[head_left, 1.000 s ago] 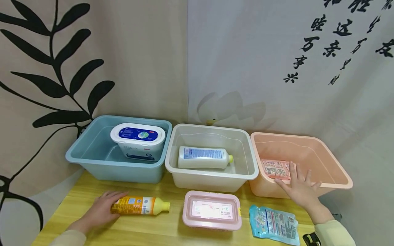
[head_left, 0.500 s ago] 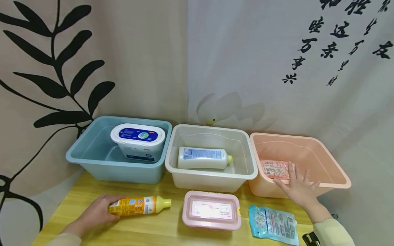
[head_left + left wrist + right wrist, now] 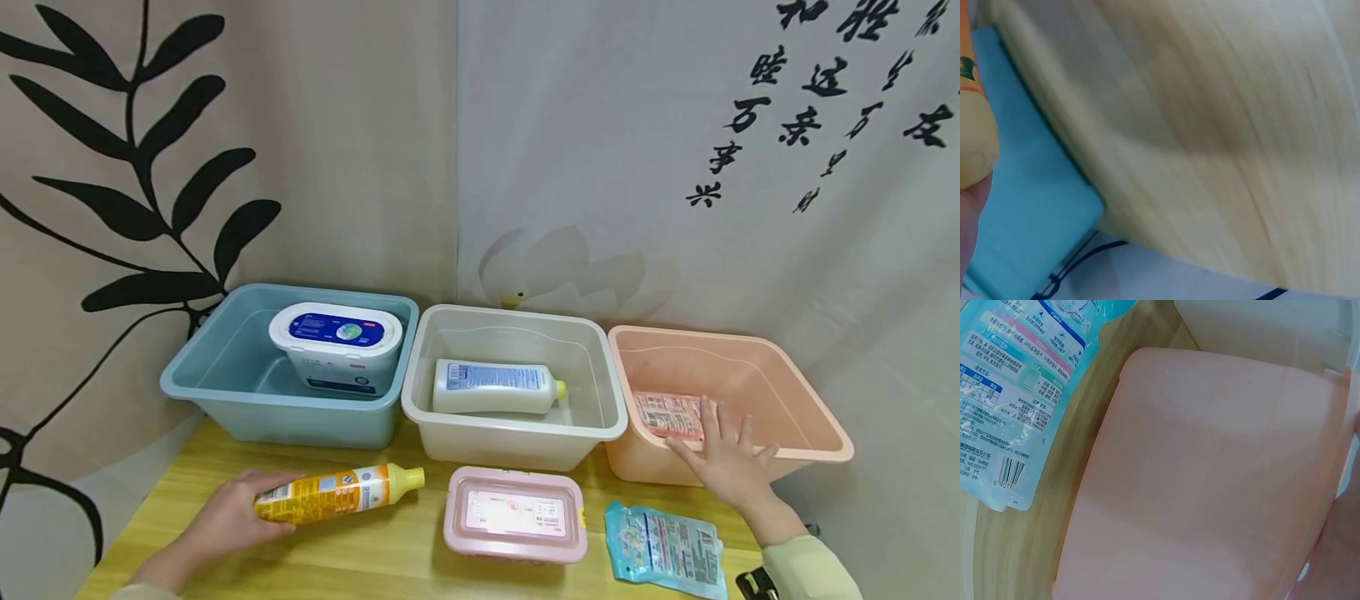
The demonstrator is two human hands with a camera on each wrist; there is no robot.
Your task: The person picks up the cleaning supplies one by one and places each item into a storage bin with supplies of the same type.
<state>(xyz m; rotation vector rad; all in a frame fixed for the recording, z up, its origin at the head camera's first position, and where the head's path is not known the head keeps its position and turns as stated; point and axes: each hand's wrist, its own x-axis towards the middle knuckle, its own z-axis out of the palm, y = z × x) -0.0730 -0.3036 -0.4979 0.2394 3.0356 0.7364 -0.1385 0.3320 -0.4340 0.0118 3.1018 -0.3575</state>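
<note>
My left hand (image 3: 240, 514) grips the base end of a yellow-orange bottle (image 3: 337, 494) with a pale yellow cap. The bottle tilts, its cap end raised to the right in the head view. Part of it also shows at the left edge of the left wrist view, by my thumb (image 3: 969, 215). My right hand (image 3: 735, 471) lies with spread fingers over the front rim of the peach bin (image 3: 810, 417), close to a pink packet (image 3: 670, 415) inside it. In the right wrist view the bin's outer wall (image 3: 1204, 462) fills the middle.
A blue bin (image 3: 285, 421) holds a white lidded tub (image 3: 341, 346). The white bin (image 3: 510, 446) beside it holds a white bottle (image 3: 491, 386). On the wooden table (image 3: 360, 567) lie a pink lidded box (image 3: 515, 514) and a light-blue pouch (image 3: 663, 550).
The bottle in my left hand has tilted, its cap end rising and shifting slightly right. My left hand has drawn back a little to the left. My right hand stays at the peach bin.
</note>
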